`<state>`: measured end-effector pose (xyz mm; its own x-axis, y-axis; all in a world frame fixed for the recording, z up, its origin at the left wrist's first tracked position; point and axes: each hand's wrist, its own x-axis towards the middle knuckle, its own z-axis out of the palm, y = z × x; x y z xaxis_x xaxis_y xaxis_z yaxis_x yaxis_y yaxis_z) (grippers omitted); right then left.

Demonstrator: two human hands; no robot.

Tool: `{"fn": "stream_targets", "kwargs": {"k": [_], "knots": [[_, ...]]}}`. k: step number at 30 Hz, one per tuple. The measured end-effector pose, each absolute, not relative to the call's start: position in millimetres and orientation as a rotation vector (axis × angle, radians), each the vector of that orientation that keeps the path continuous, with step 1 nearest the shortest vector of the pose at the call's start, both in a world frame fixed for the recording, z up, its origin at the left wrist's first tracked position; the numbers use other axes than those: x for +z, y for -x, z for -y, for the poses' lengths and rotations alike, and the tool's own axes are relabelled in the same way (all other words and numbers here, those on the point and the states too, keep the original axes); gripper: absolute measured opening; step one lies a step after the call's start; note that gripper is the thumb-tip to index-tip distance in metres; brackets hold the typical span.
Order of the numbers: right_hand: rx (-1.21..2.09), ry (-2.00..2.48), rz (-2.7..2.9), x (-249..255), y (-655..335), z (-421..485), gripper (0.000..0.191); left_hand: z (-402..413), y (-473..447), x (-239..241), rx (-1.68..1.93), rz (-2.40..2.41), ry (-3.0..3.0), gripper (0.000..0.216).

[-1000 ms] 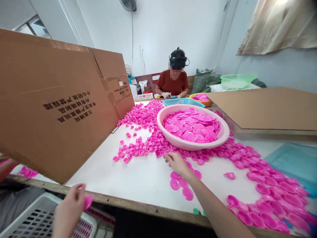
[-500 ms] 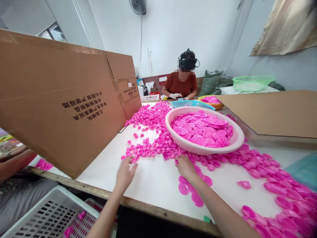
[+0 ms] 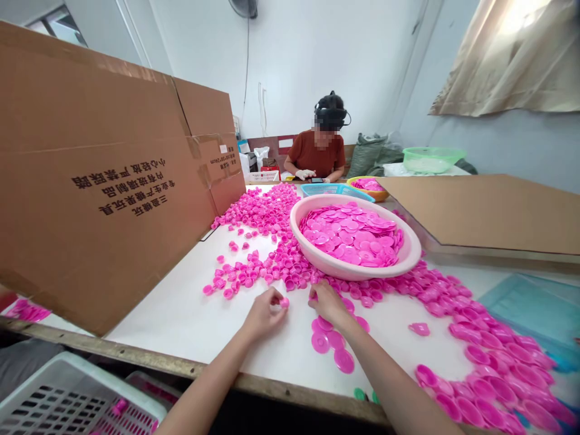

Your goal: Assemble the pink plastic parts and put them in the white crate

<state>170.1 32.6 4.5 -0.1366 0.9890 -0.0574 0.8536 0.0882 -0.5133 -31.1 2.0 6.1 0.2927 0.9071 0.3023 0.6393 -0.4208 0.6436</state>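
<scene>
My left hand [image 3: 264, 313] is over the white table [image 3: 190, 314], its fingers pinched on a small pink cap [image 3: 284, 302]. My right hand [image 3: 325, 300] lies just to the right of it, fingers curled at the edge of the spread of small pink caps [image 3: 263, 269], with something pink at its fingertips. Flat pink discs [image 3: 333, 347] lie under and beside my right wrist. A pale pink basin [image 3: 410, 254] full of pink discs stands just beyond both hands.
A big brown cardboard box [image 3: 104, 199] lies tipped at the left. A white slotted crate [image 3: 67, 399] sits below the table's front edge. Cardboard sheet [image 3: 489, 211] and blue tray [image 3: 539, 308] are at the right. Another person [image 3: 317, 151] sits at the far end.
My left hand came up from the crate below the table, reached the caps and now pinches one near my right hand. My right hand stayed at the caps' edge.
</scene>
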Motion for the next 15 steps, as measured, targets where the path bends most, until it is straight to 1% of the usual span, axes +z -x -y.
{"fn": "stream_targets", "kwargs": {"k": [1, 4, 5, 6, 8, 10, 12, 14, 15], "knots": [[0.634, 1.832, 2.068, 4.6, -170.8, -33.1, 0.014, 1.7, 25.0, 7.3, 0.861, -1.337, -2.183, 0.016], [0.648, 1.847, 2.029, 2.8, -175.0, -35.7, 0.031, 5.9, 13.6, 8.3, 0.758, -1.274, -2.263, 0.024], [0.654, 1.851, 2.013, 2.1, -176.9, -36.9, 0.034, 5.7, 12.8, 7.9, 0.74, -1.272, -2.281, 0.024], [0.654, 1.845, 2.0, 1.8, -178.9, -38.0, 0.032, 5.1, 13.1, 7.2, 0.728, -1.282, -2.29, 0.022], [0.635, 1.787, 1.967, 3.3, -181.9, -39.8, 0.02, 4.0, 15.6, 5.2, 0.726, -1.33, -2.273, 0.017], [0.663, 1.652, 1.918, 7.2, -182.1, -39.5, 0.007, 3.7, 17.9, 2.8, 0.756, -1.386, -2.217, 0.021], [0.863, 1.487, 1.843, 10.9, -178.2, -36.6, 0.005, 4.1, 18.4, 0.7, 0.791, -1.424, -2.132, 0.034], [1.203, 1.351, 1.744, 11.0, -170.0, -31.8, 0.013, 4.6, 17.3, -0.5, 0.82, -1.431, -2.058, 0.048], [1.36, 1.307, 1.691, 9.0, -164.8, -29.2, 0.016, 4.6, 16.5, -0.8, 0.833, -1.426, -2.034, 0.052]]}}
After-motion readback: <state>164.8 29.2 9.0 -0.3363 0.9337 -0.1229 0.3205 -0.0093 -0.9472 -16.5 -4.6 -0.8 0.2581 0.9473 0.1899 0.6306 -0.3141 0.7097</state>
